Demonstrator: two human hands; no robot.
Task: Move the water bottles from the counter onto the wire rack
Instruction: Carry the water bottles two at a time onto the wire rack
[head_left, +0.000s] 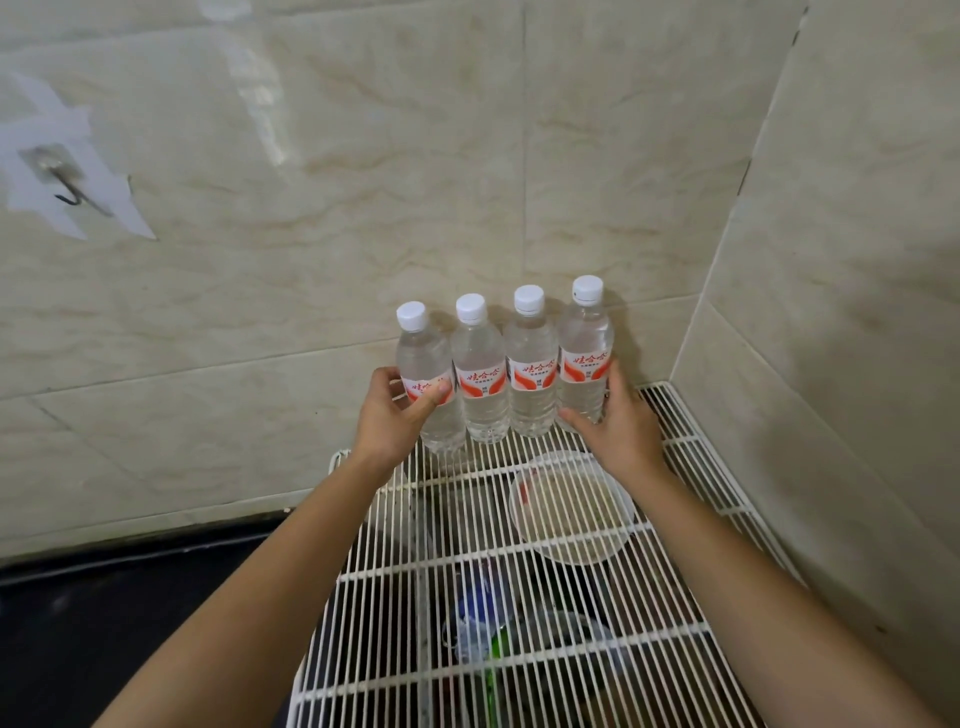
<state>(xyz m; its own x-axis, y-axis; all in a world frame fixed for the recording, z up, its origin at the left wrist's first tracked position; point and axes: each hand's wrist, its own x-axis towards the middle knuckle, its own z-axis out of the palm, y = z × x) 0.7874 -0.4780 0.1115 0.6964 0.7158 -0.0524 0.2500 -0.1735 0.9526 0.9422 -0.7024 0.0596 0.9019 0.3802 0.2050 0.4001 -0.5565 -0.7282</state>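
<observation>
1. Four water bottles (506, 364) stood upright in a row at the far edge of the wire rack (519, 597), close to the tiled wall (363, 182), each one touching or almost touching the next. No bottle was visible on the dark counter (130, 597) at the near left.
2. The left hand (397, 415) was wrapped around the leftmost bottle (428, 379) at its red label, with the thumb across the front and the fingers behind it. This bottle leaned a little to the left and stood very near the left edge of the rack.
3. The right hand (618, 421) lay against the rightmost bottle (584, 353), the thumb low at the front of its base and the fingers curved around its right side. It looked more like a steadying press than a full grip.
4. I judged that the task was in its last step: squeezing the row together and setting it straight.
5. The next move called for bringing the leaning bottle upright and then opening both hands slowly, because round bases on thin wires can tip easily.
6. Under the rack, a pale bowl (571, 509) and some blue and green things (483, 618) that I could not identify showed through the wires. A metal hook (67, 187) hung on the wall at the far left. Nothing stood in the way of the hands.
</observation>
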